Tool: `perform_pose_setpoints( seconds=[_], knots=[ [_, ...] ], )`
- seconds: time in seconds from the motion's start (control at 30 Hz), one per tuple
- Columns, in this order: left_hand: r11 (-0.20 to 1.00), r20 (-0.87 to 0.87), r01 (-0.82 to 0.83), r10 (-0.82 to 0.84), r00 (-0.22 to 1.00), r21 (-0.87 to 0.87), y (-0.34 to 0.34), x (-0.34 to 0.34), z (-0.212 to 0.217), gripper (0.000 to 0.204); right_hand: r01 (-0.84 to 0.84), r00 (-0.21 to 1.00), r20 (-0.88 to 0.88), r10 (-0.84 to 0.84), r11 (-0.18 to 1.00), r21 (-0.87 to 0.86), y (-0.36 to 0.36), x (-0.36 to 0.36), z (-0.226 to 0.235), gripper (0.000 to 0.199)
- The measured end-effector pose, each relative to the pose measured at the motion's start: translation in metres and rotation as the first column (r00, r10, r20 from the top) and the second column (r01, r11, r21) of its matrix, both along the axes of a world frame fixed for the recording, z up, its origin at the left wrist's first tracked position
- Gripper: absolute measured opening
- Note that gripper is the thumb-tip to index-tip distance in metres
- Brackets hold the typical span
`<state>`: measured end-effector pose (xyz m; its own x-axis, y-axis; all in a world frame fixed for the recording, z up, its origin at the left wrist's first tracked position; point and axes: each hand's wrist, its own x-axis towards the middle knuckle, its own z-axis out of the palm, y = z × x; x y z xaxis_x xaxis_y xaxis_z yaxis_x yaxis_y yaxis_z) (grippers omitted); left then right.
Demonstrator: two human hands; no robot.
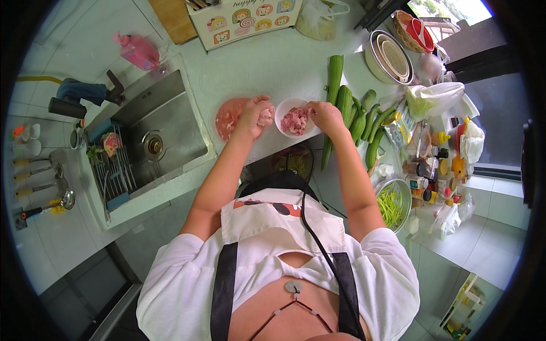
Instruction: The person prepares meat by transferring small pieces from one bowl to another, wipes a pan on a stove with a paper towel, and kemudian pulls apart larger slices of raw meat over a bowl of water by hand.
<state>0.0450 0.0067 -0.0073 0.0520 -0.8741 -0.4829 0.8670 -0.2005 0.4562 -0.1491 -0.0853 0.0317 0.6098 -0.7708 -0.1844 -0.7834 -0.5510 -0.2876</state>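
My left hand [253, 118] is closed round a lump of pale pink raw meat [265, 117]. It is held over the right edge of a bowl of cloudy pink water [223, 118] with bits of meat in it. Just right of that, a white bowl [282, 129] holds several pieces of raw meat [295, 120]. My right hand [326, 116] pinches the right rim of this white bowl, its fingertips close to the meat inside. Both bowls stand near the counter's front edge.
A steel sink [176, 133] lies left, with a tap [85, 94] and pink bottle [138, 52]. Long green gourds [344, 102] lie right of my right hand. Farther right are nested bowls [389, 57], a bowl of green strips [392, 204] and seasoning bottles [424, 182].
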Motion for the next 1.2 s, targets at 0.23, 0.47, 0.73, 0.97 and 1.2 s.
perform_pose_setpoints(
  seconds=[0.23, 0.47, 0.73, 0.97, 1.2],
  knots=[
    [1.0, -0.002, 0.013, -0.013, 1.0, -0.003, 0.005, 0.006, -0.001, 0.024, -0.158, 0.948, -0.292, 0.125, 0.983, -0.092, 0.027, 0.022, -0.025, 0.048],
    [1.0, 0.071, 0.019, -0.017, 0.997, -0.024, 0.01, 0.01, -0.006, 0.02, -0.077, 0.988, -0.145, 0.058, 0.989, -0.127, 0.021, 0.037, -0.071, 0.04],
    [1.0, 0.01, -0.002, 0.002, 1.0, 0.022, 0.015, 0.016, -0.001, 0.021, 0.164, 0.981, 0.012, -0.195, 0.855, 0.493, -0.013, 0.026, -0.033, 0.029],
    [0.998, -0.202, -0.059, 0.059, 0.978, 0.01, 0.011, 0.017, -0.005, 0.024, 0.21, 0.978, -0.03, -0.208, 0.973, 0.101, -0.001, 0.012, -0.007, 0.024],
    [0.998, -0.221, -0.012, 0.0, 0.975, -0.055, 0.013, 0.02, -0.003, 0.021, 0.165, 0.931, 0.267, -0.251, 0.938, 0.305, 0.009, 0.003, -0.016, 0.024]
  ],
)
